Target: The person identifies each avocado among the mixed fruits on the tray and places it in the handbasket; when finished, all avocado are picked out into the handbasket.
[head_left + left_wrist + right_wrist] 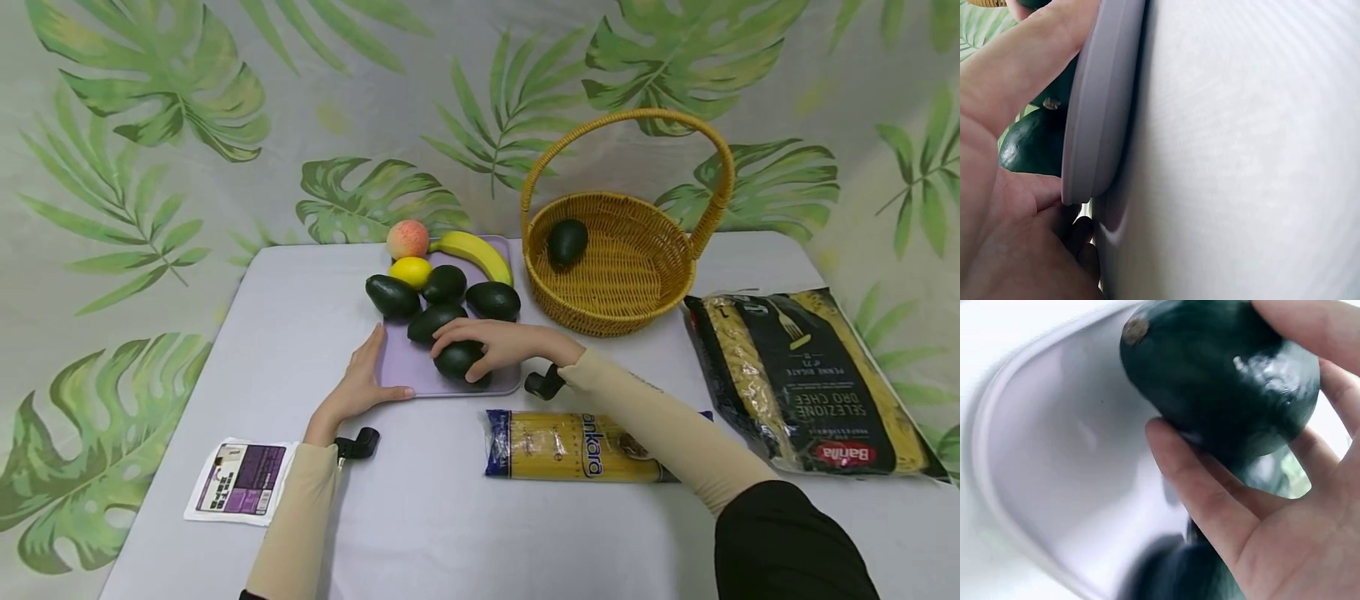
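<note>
My right hand (498, 342) grips a dark green avocado (456, 360) above the near right part of a lilac tray (401, 367). In the right wrist view, fingers and thumb surround this avocado (1222, 375), its brown stem end showing. My left hand (358, 383) rests at the tray's near left corner, thumb along the front edge and straight fingers along the left side. The left wrist view shows it touching the tray's rim (1100, 106). Several more avocados (492, 301) lie on the tray, with a lemon (410, 272), a peach (408, 240) and a banana (476, 252) behind them.
A wicker basket (622, 312) with a tall handle stands right of the tray, one avocado (567, 243) inside. Spaghetti (547, 446) lies under the right forearm. A large penne bag (810, 383) is at the right, a white-and-purple packet (240, 482) at the left.
</note>
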Tool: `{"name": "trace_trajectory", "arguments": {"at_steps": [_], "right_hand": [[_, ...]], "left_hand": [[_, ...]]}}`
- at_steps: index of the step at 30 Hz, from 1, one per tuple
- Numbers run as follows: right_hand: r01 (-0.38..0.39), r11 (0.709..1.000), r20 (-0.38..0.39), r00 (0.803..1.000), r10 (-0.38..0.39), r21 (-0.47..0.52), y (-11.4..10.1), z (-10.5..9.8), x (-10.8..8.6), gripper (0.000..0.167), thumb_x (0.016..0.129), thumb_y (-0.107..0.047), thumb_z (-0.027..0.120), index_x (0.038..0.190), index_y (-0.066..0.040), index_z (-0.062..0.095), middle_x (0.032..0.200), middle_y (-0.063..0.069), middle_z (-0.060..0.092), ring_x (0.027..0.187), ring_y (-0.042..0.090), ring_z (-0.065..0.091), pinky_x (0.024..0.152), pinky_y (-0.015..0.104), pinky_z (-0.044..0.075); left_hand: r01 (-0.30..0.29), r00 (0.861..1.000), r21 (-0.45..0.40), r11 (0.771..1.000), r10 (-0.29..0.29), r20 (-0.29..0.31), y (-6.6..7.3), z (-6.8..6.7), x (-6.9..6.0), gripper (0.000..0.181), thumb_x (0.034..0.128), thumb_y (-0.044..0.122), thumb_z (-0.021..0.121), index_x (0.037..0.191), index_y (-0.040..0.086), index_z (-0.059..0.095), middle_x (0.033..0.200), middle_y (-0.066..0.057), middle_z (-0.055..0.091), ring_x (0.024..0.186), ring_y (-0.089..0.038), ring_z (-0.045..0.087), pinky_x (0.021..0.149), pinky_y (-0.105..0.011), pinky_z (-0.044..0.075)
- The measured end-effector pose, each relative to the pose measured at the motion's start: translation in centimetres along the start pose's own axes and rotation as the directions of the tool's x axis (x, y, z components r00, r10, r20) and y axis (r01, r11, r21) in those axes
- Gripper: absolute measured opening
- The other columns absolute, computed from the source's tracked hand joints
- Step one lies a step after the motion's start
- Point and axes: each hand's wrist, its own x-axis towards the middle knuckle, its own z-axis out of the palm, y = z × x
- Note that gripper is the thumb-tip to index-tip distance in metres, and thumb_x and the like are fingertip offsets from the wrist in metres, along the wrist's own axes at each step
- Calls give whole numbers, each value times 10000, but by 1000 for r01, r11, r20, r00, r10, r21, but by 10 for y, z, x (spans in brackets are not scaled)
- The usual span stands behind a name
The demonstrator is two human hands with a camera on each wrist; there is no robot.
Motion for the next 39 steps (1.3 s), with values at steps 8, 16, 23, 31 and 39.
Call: {"name": "trace_trajectory", "arguments": {"at_steps": [8,16,23,31,39], "right_hand": [[-22,981,-71,997,36,191,1,-16,-35,506,885,-147,678,1361,-145,508,1504,98,328,1371,227,267,994,490,362],[-62,959,-165,980,111,277,9,-33,-68,542,897,-172,677,1400,-181,473,1511,59,323,1357,212,292,1021,519,321],[-76,914,-291,935,204,398,12,-58,-102,541,903,-176,670,1404,-213,468,1500,-30,331,1357,205,282,1058,493,260],[-85,874,-478,810,341,479,30,-83,-135,547,928,-132,607,1432,-198,407,1489,20,276,1265,254,372,924,462,412],[-37,812,-592,666,455,583,57,-108,-153,548,950,-110,581,1448,-162,358,1513,48,210,1142,212,488,778,279,515]], "left_hand": [[-9,1000,-5,1000,9,-3,-1,1,1,1182,750,306,821,1511,-23,-22,1579,-201,-22,1419,-394,-4,1108,-569,55],[-15,1000,-11,1000,15,-3,-3,1,0,1187,744,300,826,1510,-26,-20,1578,-203,-23,1418,-394,-6,1107,-570,52],[-8,1000,-3,1000,8,-6,-3,1,1,1190,742,316,824,1512,-21,-18,1579,-200,-22,1419,-391,-4,1108,-570,56],[-5,1000,-8,1000,5,-9,-3,1,1,1192,736,317,826,1513,-21,-12,1581,-195,-18,1420,-385,-1,1111,-564,64],[-3,1000,8,1000,3,0,-3,1,2,1198,737,335,824,1515,-13,-19,1583,-186,-20,1422,-380,5,1112,-560,77]]}}
